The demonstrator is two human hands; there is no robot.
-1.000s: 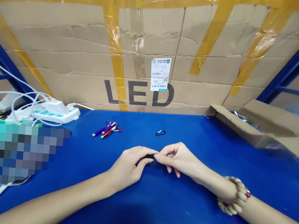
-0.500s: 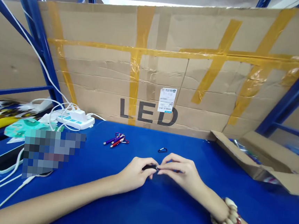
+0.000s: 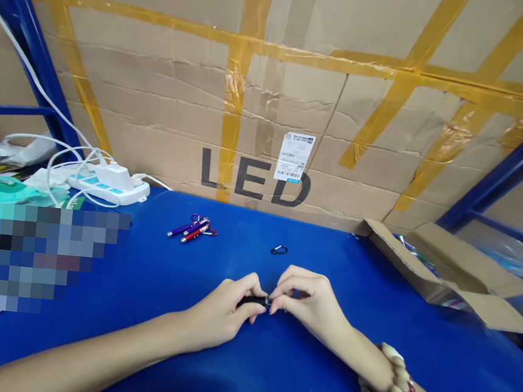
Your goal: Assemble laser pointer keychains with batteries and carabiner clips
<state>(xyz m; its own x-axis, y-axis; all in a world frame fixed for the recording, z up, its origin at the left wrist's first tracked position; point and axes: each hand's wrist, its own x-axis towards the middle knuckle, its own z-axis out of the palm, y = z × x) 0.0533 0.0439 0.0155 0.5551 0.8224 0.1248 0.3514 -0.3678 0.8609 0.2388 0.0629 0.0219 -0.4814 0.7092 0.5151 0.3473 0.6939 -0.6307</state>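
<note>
My left hand [image 3: 228,306] is closed around a small black flashlight [image 3: 252,301], a slim tube with a shiny metal end. That end points right, where the fingertips of my right hand [image 3: 308,294] pinch it; any small part between them is too small to make out. Just beyond my hands a black carabiner clip [image 3: 279,250] lies loose on the blue table [image 3: 227,376]. Farther back to the left, a purple flashlight [image 3: 188,228] and a red flashlight [image 3: 195,233] lie side by side with their clips on.
At the right stands an open cardboard box [image 3: 437,284] with small items inside. A white power strip [image 3: 120,190] with plugged-in cables sits at the back left. A big taped cardboard sheet [image 3: 159,108] marked LED walls off the back. A blurred patch covers things at the left.
The view has tipped down and moved closer, so the table things sit differently in the picture. Both hands stay together at the black flashlight, with more of its metal end showing.
</note>
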